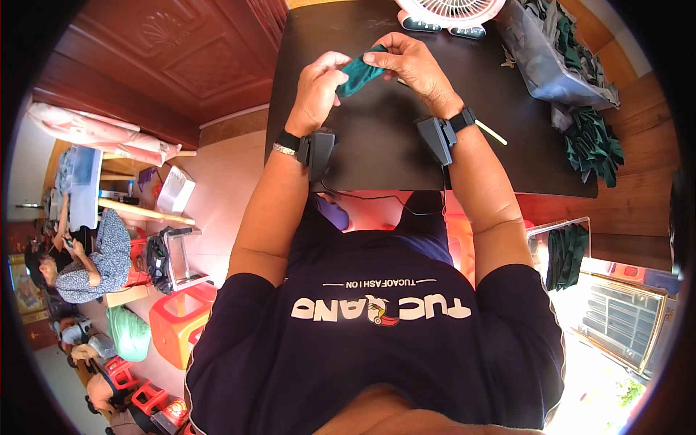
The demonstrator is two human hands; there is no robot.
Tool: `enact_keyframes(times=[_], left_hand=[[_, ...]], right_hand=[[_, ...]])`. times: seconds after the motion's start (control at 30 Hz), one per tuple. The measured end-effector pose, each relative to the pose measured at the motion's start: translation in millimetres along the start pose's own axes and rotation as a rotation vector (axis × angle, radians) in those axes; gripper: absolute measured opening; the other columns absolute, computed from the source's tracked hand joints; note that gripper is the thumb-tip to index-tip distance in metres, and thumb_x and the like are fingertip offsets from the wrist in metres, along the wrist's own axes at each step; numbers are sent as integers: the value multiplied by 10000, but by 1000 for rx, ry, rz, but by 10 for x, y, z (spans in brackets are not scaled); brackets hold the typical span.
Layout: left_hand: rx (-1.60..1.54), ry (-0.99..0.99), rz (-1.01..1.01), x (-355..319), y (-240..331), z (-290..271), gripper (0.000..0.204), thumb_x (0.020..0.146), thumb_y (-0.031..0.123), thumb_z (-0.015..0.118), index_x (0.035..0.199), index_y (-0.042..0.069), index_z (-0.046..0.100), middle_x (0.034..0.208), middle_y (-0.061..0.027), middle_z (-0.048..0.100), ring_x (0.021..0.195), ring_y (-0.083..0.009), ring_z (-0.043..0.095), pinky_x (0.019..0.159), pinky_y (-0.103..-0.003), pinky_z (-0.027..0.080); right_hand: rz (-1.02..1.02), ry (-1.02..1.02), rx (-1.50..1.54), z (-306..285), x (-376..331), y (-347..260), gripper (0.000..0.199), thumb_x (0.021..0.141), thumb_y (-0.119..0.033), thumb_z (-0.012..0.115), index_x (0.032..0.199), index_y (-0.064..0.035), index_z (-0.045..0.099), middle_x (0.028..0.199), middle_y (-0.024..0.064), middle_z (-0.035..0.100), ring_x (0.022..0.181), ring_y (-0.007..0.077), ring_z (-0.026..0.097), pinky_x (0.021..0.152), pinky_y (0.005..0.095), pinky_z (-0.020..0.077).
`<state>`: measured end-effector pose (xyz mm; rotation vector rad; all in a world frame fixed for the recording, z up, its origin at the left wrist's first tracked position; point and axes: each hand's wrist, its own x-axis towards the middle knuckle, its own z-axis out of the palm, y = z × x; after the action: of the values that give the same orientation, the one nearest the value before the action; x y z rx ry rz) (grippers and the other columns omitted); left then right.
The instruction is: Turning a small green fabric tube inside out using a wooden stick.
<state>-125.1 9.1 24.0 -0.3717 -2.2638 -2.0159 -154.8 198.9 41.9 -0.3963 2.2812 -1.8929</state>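
A small dark green piece of velvety fabric (358, 75) is stretched between my two hands above the dark table (377, 145). My left hand (319, 85) pinches its left end between thumb and fingers. At the upper right end, my right hand (412, 67) grips the cloth with the thumb on top and the fingers curled behind. A thin pale stick (491, 133) lies on the table beside my right wrist. Black straps with dark box-shaped devices sit on both wrists.
A fan (451, 10) stands at the table's far edge. To the right, a clear plastic bin (554, 69) holds grey and green fabric pieces, with a green bundle (593, 147) beside it. An orange stool (174, 326) and a seated person (94, 261) are on the left.
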Motion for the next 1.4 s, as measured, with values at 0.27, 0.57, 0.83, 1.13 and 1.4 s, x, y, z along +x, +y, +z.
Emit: enact_keyframes(times=[0.27, 0.57, 0.83, 1.13, 1.4], left_hand=[[-124, -15, -102, 24, 33, -47, 133, 811, 106, 549, 888, 41, 636, 731, -10, 610, 586, -97, 560, 476, -211, 391], [1, 52, -32, -7, -23, 35, 227, 778, 95, 558, 989, 26, 607, 763, -21, 582, 651, -109, 549, 541, -239, 472], [-219, -53, -52, 2, -17, 22, 216, 799, 100, 488, 990, 26, 559, 861, -79, 617, 757, -165, 593, 618, -279, 488], [-495, -94, -69, 26, -44, -69, 232, 785, 140, 458, 919, -23, 555, 845, -121, 624, 752, -209, 611, 696, -318, 476], [-211, -165, 60, 21, -52, -72, 250, 763, 128, 409, 859, -27, 579, 784, -96, 600, 719, -177, 595, 667, -295, 484]], right_hand=[[-98, 71, 354, -70, -19, -69, 136, 863, -202, 627, 920, -79, 614, 847, -4, 630, 776, 88, 580, 704, 237, 475], [-139, -90, 174, 90, -27, -11, 145, 861, -92, 609, 990, -29, 591, 847, 4, 600, 740, 78, 555, 695, 223, 467], [-306, -23, 241, 254, -72, -3, 111, 831, -18, 635, 928, -21, 581, 819, 10, 606, 742, 81, 580, 689, 225, 493], [-325, -27, 198, 262, -111, -27, 116, 843, -24, 616, 957, -16, 631, 831, 17, 637, 739, 71, 584, 705, 220, 492], [-226, -119, 22, 235, -187, -158, 170, 802, -19, 636, 972, -15, 630, 774, -14, 606, 729, 40, 551, 691, 194, 460]])
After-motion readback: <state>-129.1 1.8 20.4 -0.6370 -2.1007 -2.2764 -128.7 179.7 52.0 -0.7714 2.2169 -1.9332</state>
